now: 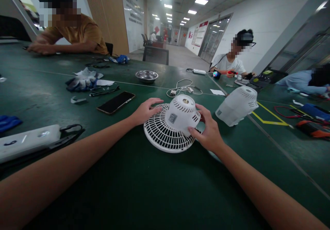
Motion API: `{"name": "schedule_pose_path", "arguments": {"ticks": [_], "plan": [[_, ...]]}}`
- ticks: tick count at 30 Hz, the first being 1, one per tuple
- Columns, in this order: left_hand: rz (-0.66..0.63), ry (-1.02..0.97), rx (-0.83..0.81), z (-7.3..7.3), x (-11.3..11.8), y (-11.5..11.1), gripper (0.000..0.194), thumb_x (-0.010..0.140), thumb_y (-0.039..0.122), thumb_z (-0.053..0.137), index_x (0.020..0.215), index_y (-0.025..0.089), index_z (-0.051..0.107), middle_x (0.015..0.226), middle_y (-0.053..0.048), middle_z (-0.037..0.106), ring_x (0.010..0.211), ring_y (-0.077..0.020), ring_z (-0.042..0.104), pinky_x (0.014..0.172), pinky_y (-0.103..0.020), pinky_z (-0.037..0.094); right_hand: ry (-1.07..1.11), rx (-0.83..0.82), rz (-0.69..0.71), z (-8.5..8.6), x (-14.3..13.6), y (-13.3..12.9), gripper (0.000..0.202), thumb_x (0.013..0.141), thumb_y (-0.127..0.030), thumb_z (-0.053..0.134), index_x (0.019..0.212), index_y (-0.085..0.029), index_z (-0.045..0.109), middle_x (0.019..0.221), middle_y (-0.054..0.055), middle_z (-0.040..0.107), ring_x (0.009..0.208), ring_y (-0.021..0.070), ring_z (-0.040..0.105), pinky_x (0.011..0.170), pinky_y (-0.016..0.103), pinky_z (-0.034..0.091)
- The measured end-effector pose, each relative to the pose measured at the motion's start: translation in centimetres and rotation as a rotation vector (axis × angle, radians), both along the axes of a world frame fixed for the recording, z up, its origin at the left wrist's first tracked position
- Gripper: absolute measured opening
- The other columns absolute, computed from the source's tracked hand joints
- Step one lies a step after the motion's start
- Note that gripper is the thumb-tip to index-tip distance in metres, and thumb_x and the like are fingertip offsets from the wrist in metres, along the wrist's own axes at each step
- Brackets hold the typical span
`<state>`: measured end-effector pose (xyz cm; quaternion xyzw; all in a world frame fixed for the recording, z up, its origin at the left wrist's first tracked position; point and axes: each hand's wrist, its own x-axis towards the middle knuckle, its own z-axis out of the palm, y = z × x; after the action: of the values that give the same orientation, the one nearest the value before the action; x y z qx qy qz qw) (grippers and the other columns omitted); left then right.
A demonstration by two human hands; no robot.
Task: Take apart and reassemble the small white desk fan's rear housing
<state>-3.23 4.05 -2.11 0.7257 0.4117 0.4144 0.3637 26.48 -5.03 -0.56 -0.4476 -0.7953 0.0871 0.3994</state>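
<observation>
A white fan grille (157,134) with round slatted openings lies flat on the green table. On it sits a white vented motor housing (182,113) with a small printed label facing me. My right hand (207,130) grips the housing's right side, thumb in front and fingers behind. At the far left edge of the grille is my left hand (146,111), fingers stretched out over the rim; whether it presses on it I cannot tell. Another white plastic housing (237,106), also vented at its top, stands to the right, apart from my hands.
A phone (116,102), gloves (84,79) and a metal bowl (146,76) lie beyond my left arm. A coiled white cable (180,87) is behind the grille. At left is a white power strip (31,142); at right, an orange-black tool (313,129). Other people sit around the table.
</observation>
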Motion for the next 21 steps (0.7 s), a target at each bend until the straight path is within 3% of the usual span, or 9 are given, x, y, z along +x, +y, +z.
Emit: {"name": "schedule_pose_path", "arguments": {"ticks": [2, 4, 5, 10, 18, 21], "plan": [[-0.145, 0.084, 0.142, 1.0, 0.2, -0.7, 0.052, 0.093, 0.047, 0.071, 0.139, 0.024, 0.068, 0.157, -0.012, 0.059, 0.146, -0.0347, 0.051, 0.121, -0.049, 0.039, 0.004, 0.0, 0.005, 0.0, 0.0, 0.1, 0.078, 0.086, -0.037, 0.073, 0.155, -0.035, 0.038, 0.157, 0.01, 0.056, 0.121, 0.0357, 0.068, 0.101, 0.063, 0.06], [-0.304, 0.189, 0.187, 2.1, 0.7, -1.5, 0.062, 0.091, 0.052, 0.074, 0.145, 0.023, 0.064, 0.148, -0.013, 0.066, 0.133, -0.0353, 0.061, 0.114, -0.049, 0.043, 0.011, -0.003, 0.011, -0.1, 0.2, 0.2, 0.077, 0.087, -0.037, 0.073, 0.156, -0.035, 0.038, 0.158, 0.01, 0.055, 0.123, 0.0359, 0.067, 0.1, 0.062, 0.06], [-0.324, 0.242, 0.199, 2.5, 1.0, -1.9, 0.067, 0.089, 0.054, 0.077, 0.145, 0.021, 0.063, 0.143, -0.015, 0.068, 0.126, -0.0355, 0.064, 0.11, -0.049, 0.046, 0.012, -0.004, 0.015, -0.1, 0.3, 0.2, 0.077, 0.087, -0.038, 0.073, 0.156, -0.034, 0.038, 0.159, 0.011, 0.055, 0.124, 0.0364, 0.067, 0.101, 0.062, 0.06], [-0.276, 0.371, 0.27, 3.7, 1.7, -2.5, 0.069, 0.078, 0.061, 0.084, 0.13, 0.017, 0.071, 0.127, -0.016, 0.072, 0.115, -0.036, 0.064, 0.102, -0.049, 0.047, -0.003, -0.016, 0.079, 0.1, 0.8, 0.1, 0.08, 0.089, -0.045, 0.07, 0.16, -0.035, 0.036, 0.159, 0.01, 0.054, 0.129, 0.0386, 0.064, 0.104, 0.064, 0.059], [-0.296, 0.365, 0.225, 3.1, 1.6, -2.2, 0.065, 0.078, 0.061, 0.082, 0.127, 0.019, 0.073, 0.129, -0.016, 0.067, 0.117, -0.0357, 0.061, 0.102, -0.047, 0.047, 0.023, -0.156, 0.106, 0.1, 0.4, 0.2, 0.093, 0.09, -0.046, 0.075, 0.168, -0.038, 0.025, 0.165, 0.01, 0.049, 0.126, 0.0374, 0.067, 0.106, 0.066, 0.058], [-0.29, 0.353, 0.199, 3.0, 1.7, -2.3, 0.064, 0.077, 0.059, 0.084, 0.126, 0.019, 0.073, 0.128, -0.016, 0.067, 0.116, -0.0354, 0.061, 0.1, -0.047, 0.047, 0.049, -0.196, 0.12, 0.0, 0.5, 0.3, 0.095, 0.088, -0.047, 0.079, 0.168, -0.037, 0.027, 0.16, 0.01, 0.055, 0.125, 0.0371, 0.068, 0.106, 0.066, 0.059]]}}
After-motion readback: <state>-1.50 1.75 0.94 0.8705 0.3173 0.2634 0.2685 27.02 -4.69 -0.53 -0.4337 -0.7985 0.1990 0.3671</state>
